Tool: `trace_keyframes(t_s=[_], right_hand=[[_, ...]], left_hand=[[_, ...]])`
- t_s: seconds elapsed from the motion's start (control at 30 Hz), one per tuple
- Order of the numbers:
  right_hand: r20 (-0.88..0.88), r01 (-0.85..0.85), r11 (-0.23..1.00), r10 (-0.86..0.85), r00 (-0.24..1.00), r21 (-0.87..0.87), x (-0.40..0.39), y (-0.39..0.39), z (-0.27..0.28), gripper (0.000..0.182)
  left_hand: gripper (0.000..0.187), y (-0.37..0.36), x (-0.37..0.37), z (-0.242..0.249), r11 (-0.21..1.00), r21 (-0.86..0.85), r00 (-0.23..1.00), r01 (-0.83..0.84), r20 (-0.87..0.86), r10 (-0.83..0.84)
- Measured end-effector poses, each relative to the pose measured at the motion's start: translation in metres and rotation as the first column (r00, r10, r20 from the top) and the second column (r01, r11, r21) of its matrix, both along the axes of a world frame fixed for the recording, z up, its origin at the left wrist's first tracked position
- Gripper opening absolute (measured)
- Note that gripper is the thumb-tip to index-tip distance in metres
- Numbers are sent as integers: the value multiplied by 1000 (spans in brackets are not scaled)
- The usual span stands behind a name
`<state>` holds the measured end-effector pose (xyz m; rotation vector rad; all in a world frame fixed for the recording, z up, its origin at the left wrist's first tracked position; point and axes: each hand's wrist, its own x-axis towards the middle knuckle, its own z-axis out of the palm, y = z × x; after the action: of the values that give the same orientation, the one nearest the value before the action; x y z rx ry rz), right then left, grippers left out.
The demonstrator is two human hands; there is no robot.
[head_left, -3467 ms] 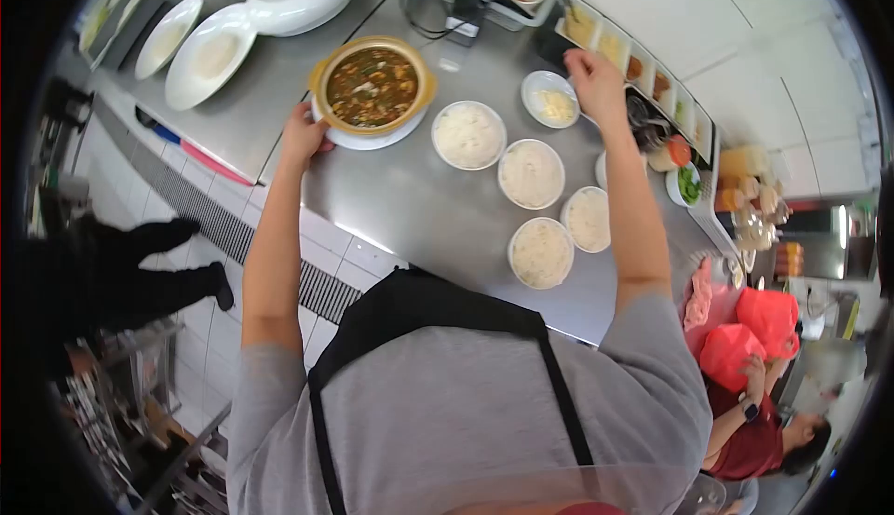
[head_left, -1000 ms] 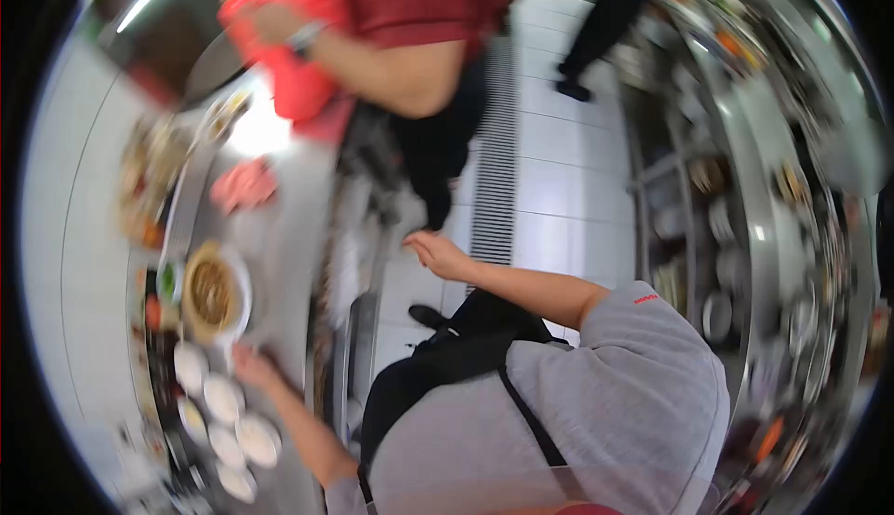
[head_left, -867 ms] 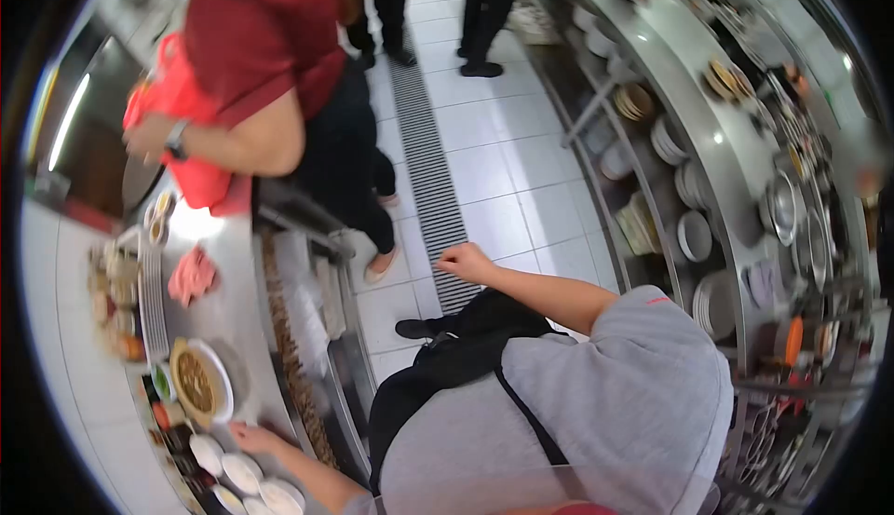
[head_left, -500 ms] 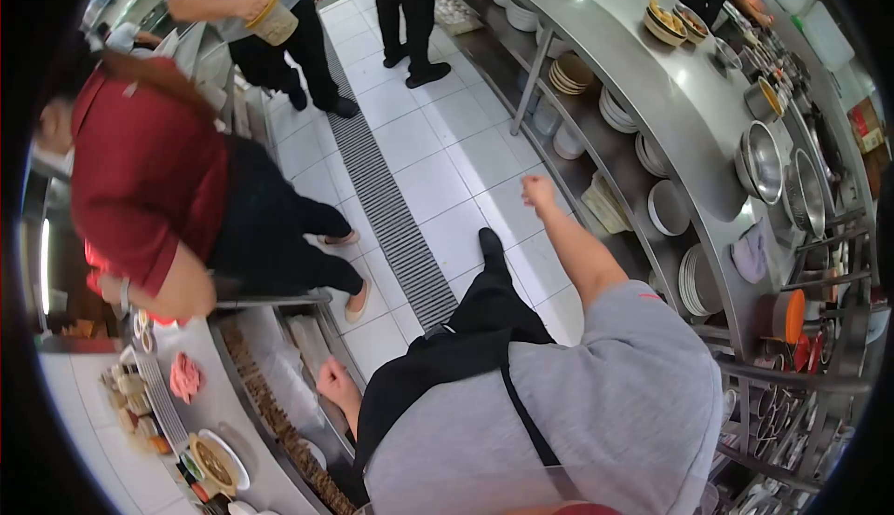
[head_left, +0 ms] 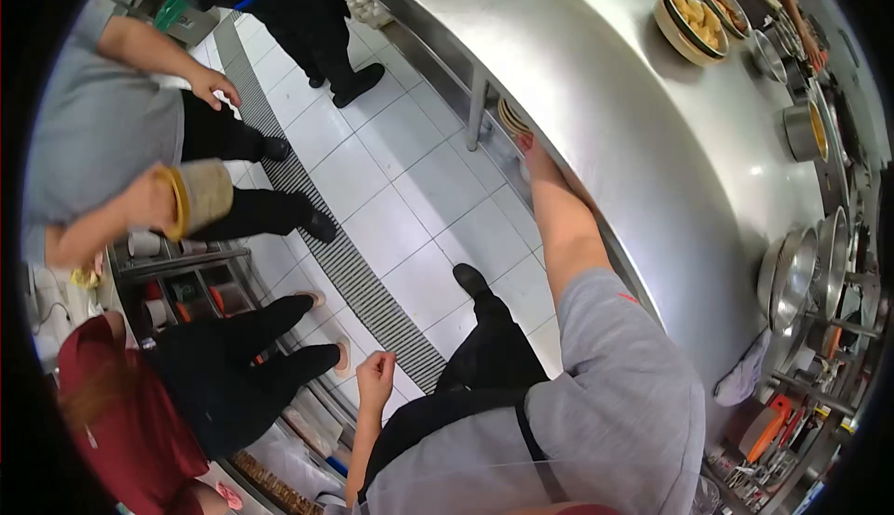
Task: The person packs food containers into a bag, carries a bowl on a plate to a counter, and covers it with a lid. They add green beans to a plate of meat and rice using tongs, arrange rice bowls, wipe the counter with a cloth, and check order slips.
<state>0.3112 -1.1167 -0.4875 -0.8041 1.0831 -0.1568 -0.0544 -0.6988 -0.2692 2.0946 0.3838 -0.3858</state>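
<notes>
The dishes (head_left: 509,118) sit beneath the desk (head_left: 596,68), just beyond the nearer right hand (head_left: 535,152), whose finger state I cannot tell; the left hand (head_left: 376,372), fingers curled in, hangs well apart.

Stacked dishes (head_left: 507,118) sit beneath the counter (head_left: 596,77), right of the drain (head_left: 372,303).
</notes>
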Motion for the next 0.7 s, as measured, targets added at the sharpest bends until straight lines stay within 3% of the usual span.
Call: trace_keyframes(t_s=[0.13, 0.2, 0.3, 0.47, 0.7], right_hand=[[-7, 64, 998, -64, 998, 6, 19, 0, -8, 28], [1, 85, 996, -85, 996, 8, 23, -4, -18, 28], [9, 103, 995, -103, 995, -2, 26, -11, -32, 28], [25, 117, 992, -116, 993, -47, 24, -17, -46, 28], [83, 113, 973, -98, 992, -203, 9, -22, -25, 27]], left_hand=[[16, -25, 23, -24, 998, -58, 985, 13, -169, -22], [13, -30, 38, -40, 981, -51, 964, 188, -183, -194], [11, -51, 78, -36, 964, -62, 945, 258, -190, -265], [9, -65, 101, -53, 974, -126, 964, 190, -166, -210], [9, -80, 75, -62, 949, -167, 933, 269, -201, -299]])
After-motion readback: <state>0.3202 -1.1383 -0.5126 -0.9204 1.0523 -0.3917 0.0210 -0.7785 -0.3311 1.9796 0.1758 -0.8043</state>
